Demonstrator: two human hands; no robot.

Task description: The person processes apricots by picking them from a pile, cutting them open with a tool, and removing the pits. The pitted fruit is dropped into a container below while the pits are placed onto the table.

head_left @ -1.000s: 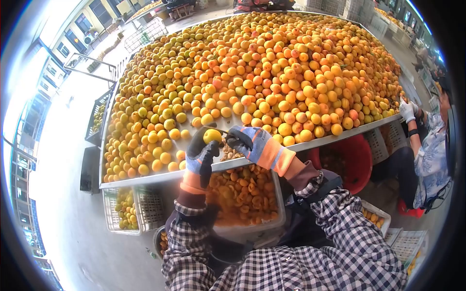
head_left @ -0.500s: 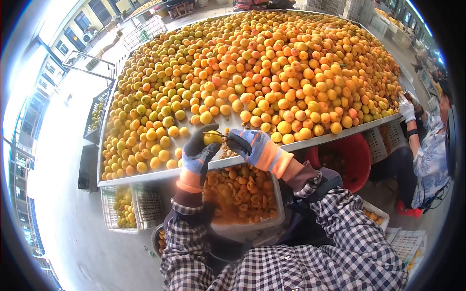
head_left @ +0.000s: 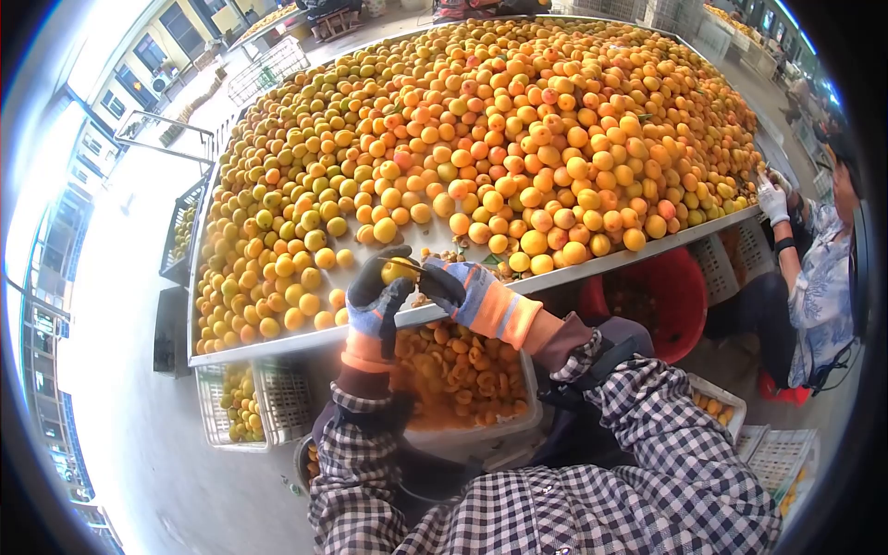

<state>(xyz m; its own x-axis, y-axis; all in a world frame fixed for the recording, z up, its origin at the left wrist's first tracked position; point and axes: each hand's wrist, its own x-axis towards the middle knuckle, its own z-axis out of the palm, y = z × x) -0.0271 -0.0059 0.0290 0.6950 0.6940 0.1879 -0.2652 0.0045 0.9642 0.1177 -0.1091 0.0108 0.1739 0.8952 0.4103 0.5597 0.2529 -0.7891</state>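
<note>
My left hand (head_left: 375,296), in a dark-palmed grey and orange glove, is closed around a yellow-green apricot (head_left: 400,272) above the table's near edge. My right hand (head_left: 467,292), gloved alike, pinches a thin knife-like tool (head_left: 407,265) whose tip lies against that apricot; its handle is hidden in the fingers. Whole apricots (head_left: 555,166) cover the metal table (head_left: 259,351) beyond both hands. Small brown scraps (head_left: 446,254) lie by my right fingers. Directly below my hands, a pale bin (head_left: 529,407) holds apricot halves (head_left: 462,370).
A red tub (head_left: 680,305) stands under the table at right. Beside it, a co-worker's white-gloved hand (head_left: 773,200) reaches the table's corner. White crates (head_left: 282,398) stand at lower left, and a dark crate (head_left: 183,231) is left of the table.
The apricot has turned slightly in my left hand, and my right hand has shifted a little left and down. The view has shifted slightly.
</note>
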